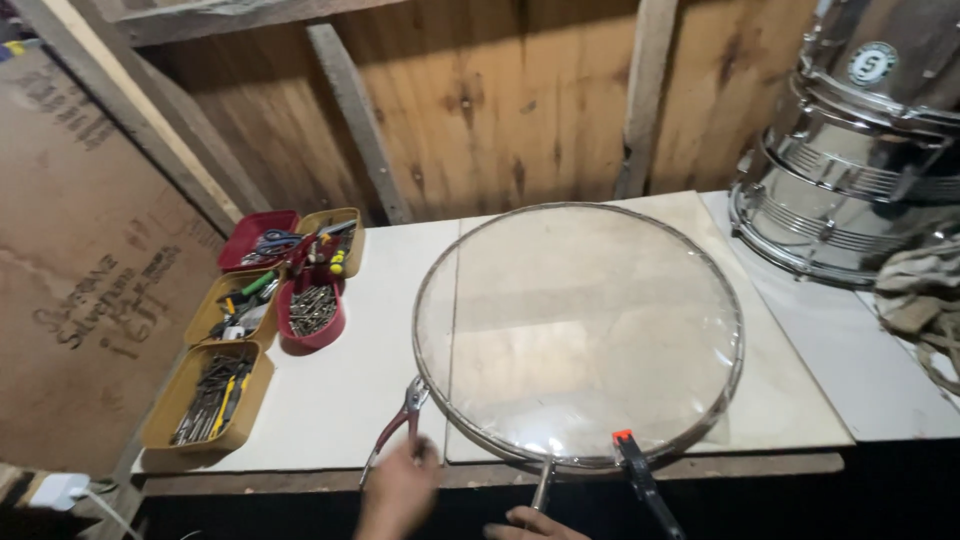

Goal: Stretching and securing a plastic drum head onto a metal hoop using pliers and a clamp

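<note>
Red-handled pliers (398,428) sit in the left hand's (398,492) grip beside the round clear drumhead (578,330); right hand's (535,525) grip unclear.

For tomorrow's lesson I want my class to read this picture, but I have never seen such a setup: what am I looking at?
The single picture comes from a camera on a person's head, looking down at a white worktable. A round clear drum skin in a metal hoop lies flat on it. The left hand touches red-handled pliers beside the hoop. The right hand sits below a metal handle; whether it grips is unclear. Trays of small tools stand left, shiny drums right.
</note>
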